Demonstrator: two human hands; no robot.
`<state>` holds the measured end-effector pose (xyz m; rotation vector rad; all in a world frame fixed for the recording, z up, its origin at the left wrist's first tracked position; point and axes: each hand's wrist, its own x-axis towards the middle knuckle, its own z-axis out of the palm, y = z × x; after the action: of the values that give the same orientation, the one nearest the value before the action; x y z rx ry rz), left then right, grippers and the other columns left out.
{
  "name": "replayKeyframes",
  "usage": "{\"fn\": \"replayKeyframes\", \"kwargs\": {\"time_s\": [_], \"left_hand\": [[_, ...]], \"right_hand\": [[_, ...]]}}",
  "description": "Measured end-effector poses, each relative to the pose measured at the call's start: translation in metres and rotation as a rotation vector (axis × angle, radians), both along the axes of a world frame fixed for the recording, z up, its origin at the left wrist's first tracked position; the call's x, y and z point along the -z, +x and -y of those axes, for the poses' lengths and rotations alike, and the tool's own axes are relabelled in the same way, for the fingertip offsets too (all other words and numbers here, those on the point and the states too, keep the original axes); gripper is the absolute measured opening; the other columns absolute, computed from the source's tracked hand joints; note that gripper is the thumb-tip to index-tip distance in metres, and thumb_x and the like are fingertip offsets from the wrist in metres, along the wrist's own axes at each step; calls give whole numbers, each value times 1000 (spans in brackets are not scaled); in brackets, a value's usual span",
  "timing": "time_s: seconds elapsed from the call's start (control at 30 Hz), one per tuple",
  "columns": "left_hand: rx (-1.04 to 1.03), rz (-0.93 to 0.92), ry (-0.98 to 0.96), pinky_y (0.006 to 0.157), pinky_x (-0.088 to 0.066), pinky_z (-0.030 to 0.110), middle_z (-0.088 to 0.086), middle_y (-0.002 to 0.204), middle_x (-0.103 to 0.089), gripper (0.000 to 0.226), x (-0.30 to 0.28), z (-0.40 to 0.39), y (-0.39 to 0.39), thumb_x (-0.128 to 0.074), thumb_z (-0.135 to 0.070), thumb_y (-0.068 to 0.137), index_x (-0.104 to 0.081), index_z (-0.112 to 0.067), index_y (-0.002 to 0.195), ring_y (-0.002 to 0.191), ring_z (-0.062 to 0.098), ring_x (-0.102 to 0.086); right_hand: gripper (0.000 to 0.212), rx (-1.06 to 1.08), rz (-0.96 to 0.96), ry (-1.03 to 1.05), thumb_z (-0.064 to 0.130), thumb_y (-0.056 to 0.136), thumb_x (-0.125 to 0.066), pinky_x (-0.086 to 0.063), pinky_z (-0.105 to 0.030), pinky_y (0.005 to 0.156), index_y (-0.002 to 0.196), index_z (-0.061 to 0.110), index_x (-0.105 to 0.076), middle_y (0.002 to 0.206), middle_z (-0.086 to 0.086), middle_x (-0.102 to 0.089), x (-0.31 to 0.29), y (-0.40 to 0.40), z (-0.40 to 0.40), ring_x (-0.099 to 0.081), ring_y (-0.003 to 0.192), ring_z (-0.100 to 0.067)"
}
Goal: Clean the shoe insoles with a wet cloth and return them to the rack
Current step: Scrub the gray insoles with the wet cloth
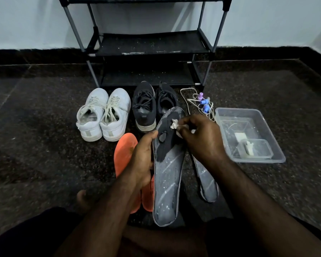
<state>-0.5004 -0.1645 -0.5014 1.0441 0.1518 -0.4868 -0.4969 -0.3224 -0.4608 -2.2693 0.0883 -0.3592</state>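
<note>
- Far left on the dark floor (44, 145) there's a pair of white sneakers (103, 115), toes pointing at the rack, sitting side by side.
- Orange insoles (125, 153) lie on the floor just below them, partly hidden behind the left hand.
- Left hand (144, 160) grips the grey insole (167, 182) by its left edge, thumb curled over the front, other fingers behind it so can't really see them.
- That grey insole is held up tilted over the lap, dusty with white specks; the upper part looks darker.
- Black sneakers (153, 106) sit behind it, right in front of the black shoe rack (150, 43).
- Right hand (200, 138) has its fingers bunched together, pinching a small white cloth (174, 125) against the insole's upper part.
- Second grey insole (207, 182) lies on the floor under the right forearm.
- Laces with blue and purple clips (203, 103) next, then a clear plastic tub (248, 134) at the far right.
</note>
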Motion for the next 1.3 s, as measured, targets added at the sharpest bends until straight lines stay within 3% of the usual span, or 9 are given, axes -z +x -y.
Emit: {"fn": "replayKeyframes", "kwargs": {"time_s": [0.1, 0.27, 0.4, 0.6, 0.7, 0.8, 1.0, 1.17, 1.3], "left_hand": [[-32, 28, -47, 87, -56, 35, 16, 106, -75, 37, -7, -2, 5, -47, -29, 99, -76, -6, 109, 94, 26, -72], [19, 2, -47, 96, -54, 40, 22, 122, -69, 40, -16, -11, 20, -53, -31, 97, -71, -5, 121, 110, 33, -67], [-13, -5, 91, 92, -55, 38, 12, 105, -76, 29, -15, -14, 27, -52, -25, 100, -79, -15, 102, 98, 29, -71], [-63, 47, 111, 102, -48, 43, 12, 106, -75, 27, -12, -3, 22, -45, -16, 102, -70, -11, 110, 100, 27, -68], [-77, 38, 58, 86, -55, 35, 6, 93, -77, 27, -14, -4, 21, -42, -17, 103, -70, -14, 104, 85, 21, -71], [-80, 42, 63, 74, -55, 30, 2, 86, -76, 26, -13, -6, 24, -44, -20, 104, -70, -17, 100, 77, 16, -71], [-49, 49, 50, 94, -53, 39, 9, 100, -76, 29, -12, 4, 14, -42, -13, 103, -71, -14, 106, 90, 22, -72], [-87, 59, 55, 88, -53, 38, 8, 94, -77, 27, -12, 2, 16, -44, -13, 102, -71, -13, 101, 86, 21, -72], [-75, 55, 84, 108, -45, 49, 22, 120, -69, 28, -11, 6, 9, -45, -14, 102, -70, -10, 113, 118, 37, -63]], "right_hand": [[11, -81, 2, 22, 16, 84, -73, -50, -16, 72, 91, 24, -73, 91, 12, -68, 2, -4, -4, -62, 82, 0], [11, -187, -27, 122, 14, 83, -75, -57, -30, 76, 90, 23, -74, 88, 10, -72, 7, -8, -11, -67, 80, -4], [11, -183, -33, 123, 16, 84, -74, -57, -35, 76, 90, 25, -74, 87, 12, -71, 7, -8, -11, -67, 80, -5], [15, -68, 197, -264, 12, 86, -65, -51, -38, 79, 98, 16, -72, 96, 0, -68, 2, 8, -11, -60, 91, -20], [16, -130, 150, -395, 12, 87, -61, -50, -36, 77, 100, 14, -72, 99, -3, -67, 9, 5, -13, -59, 90, -24], [16, -128, 131, -333, 8, 84, -64, -52, -34, 74, 98, 12, -72, 96, -4, -67, 12, 1, -10, -61, 86, -22], [17, -100, 200, -283, 7, 84, -64, -52, -34, 76, 98, 8, -72, 95, -7, -66, 6, 9, -16, -62, 87, -22], [17, -107, 175, -254, 4, 82, -63, -52, -32, 76, 95, 10, -73, 96, -5, -66, 9, 0, -15, -63, 87, -22], [16, -104, 216, -268, 7, 84, -64, -52, -33, 75, 97, 9, -72, 94, -7, -65, 5, 4, -23, -62, 86, -23]]}}
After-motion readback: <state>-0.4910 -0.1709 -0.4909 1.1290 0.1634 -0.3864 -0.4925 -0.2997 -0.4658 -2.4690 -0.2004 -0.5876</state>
